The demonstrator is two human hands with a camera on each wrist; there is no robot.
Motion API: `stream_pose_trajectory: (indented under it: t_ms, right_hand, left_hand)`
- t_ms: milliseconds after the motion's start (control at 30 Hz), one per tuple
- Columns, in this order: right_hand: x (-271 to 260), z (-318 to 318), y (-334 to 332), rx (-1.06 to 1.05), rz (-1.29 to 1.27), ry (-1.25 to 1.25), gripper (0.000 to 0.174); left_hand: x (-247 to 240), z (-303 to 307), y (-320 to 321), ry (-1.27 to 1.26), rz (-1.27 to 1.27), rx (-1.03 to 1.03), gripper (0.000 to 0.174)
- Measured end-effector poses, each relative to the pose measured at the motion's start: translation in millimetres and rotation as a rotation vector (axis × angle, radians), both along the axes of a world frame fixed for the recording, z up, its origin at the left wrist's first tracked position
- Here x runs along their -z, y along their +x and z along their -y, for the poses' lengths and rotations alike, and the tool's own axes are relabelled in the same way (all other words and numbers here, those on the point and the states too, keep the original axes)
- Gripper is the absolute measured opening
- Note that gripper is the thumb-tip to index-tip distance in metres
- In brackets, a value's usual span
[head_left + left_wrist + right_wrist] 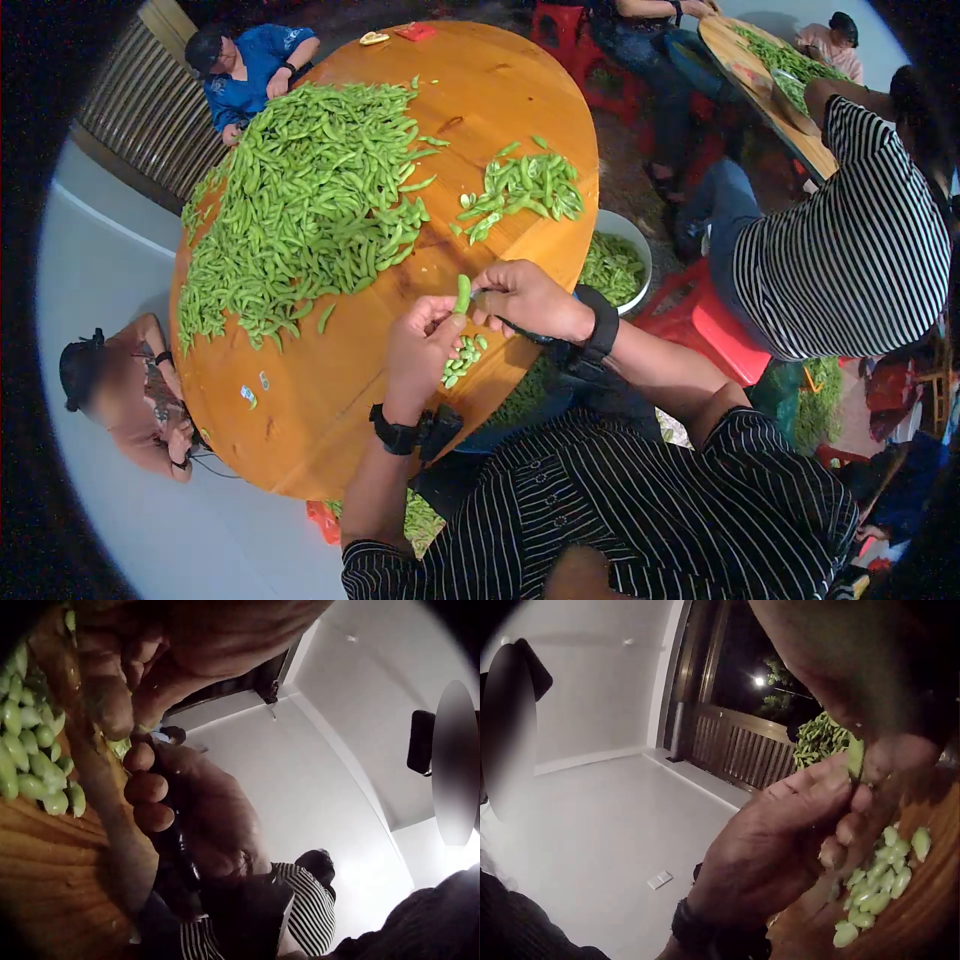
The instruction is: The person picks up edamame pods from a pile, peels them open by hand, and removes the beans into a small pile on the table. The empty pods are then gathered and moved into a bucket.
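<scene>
A green soybean pod [463, 293] stands upright between the thumb and fingers of my left hand [420, 345]. Close beside it, my right hand [535, 300] has its fingers curled around a slim dark-handled tool [180, 847], whose tip lies by the pod. The kind of tool cannot be told, as the fingers cover most of it. The left wrist view shows both sets of fingertips meeting at the pod. Just below the hands, a small group of shelled beans [885, 877] lies on the wooden table [330, 420].
A large heap of pods [310, 190] covers the table's left side. A smaller pile of opened pods [530, 185] lies at the right, near a white bucket [620, 260] of pods. People sit around, one in a striped shirt [840, 240] beside a red stool [700, 320].
</scene>
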State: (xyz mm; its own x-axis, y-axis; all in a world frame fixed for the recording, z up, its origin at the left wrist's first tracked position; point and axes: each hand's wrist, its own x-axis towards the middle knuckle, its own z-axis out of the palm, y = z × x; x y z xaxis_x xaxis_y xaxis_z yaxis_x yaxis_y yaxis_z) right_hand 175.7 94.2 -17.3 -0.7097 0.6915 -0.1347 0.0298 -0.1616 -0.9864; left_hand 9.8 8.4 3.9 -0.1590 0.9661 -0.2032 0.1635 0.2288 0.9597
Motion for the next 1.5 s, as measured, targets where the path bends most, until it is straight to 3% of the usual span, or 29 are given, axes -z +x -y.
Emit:
stream_pose_trajectory:
  t_ms: [133, 267, 333, 433, 500, 733, 833, 900, 933, 1000, 1233, 1433, 1500]
  right_hand:
    - [-2.2, 2.9, -1.5, -0.016, 0.092, 0.052, 0.014]
    - [-0.8, 4.3, -5.1, 0.017, 0.161, 0.217, 0.011]
    - [-1.5, 1.0, -5.1, -0.017, 0.134, 0.151, 0.011]
    - [0.0, -5.4, -3.9, -0.083, 0.094, 0.082, 0.011]
    - [0.1, -6.7, -3.1, -0.114, 0.084, 0.075, 0.012]
    - [-1.7, -7.1, -1.0, -0.159, 0.049, -0.134, 0.012]
    - [2.9, -6.5, -4.5, -0.151, 0.030, -0.140, 0.012]
    - [4.8, -3.3, -7.2, -0.151, 0.016, -0.126, 0.013]
    - [4.2, -1.0, -9.0, -0.113, 0.007, -0.093, 0.014]
    - [1.8, 0.5, -11.2, -0.078, -0.002, -0.056, 0.016]
    - [-4.7, 4.8, -19.1, -0.045, 0.008, -0.109, 0.012]
    - [0.3, 1.6, -24.7, -0.069, -0.010, -0.093, 0.013]
    - [-0.4, -1.2, -24.7, -0.108, 0.001, -0.104, 0.012]
  left_hand:
    - [-0.3, 7.1, 8.0, 0.076, -0.112, 0.025, 0.016]
    - [10.6, 11.7, 11.4, 0.272, -0.417, 0.034, 0.011]
    - [14.7, 11.6, 11.6, 0.318, -0.496, 0.041, 0.012]
    - [11.4, 8.5, 8.4, 0.326, -0.282, 0.057, 0.011]
    - [2.1, 6.7, 2.1, 0.024, 0.040, 0.051, 0.011]
    - [10.3, 1.2, -17.4, -0.074, 0.332, 0.104, 0.011]
    - [7.5, 2.1, -8.6, -0.070, 0.168, 0.131, 0.011]
    - [16.7, 3.0, 3.1, 0.314, -0.198, 0.070, 0.013]
    - [13.1, 4.4, 2.1, 0.315, -0.199, 0.066, 0.013]
    - [0.3, 6.5, 0.1, 0.397, -0.646, 0.143, 0.016]
    - [-2.2, 4.9, 0.3, 0.466, -0.835, 0.066, 0.012]
    - [23.0, -0.3, -14.8, 0.303, -0.413, -0.017, 0.018]
    - [24.2, -4.9, -19.2, 0.038, 0.176, -0.115, 0.021]
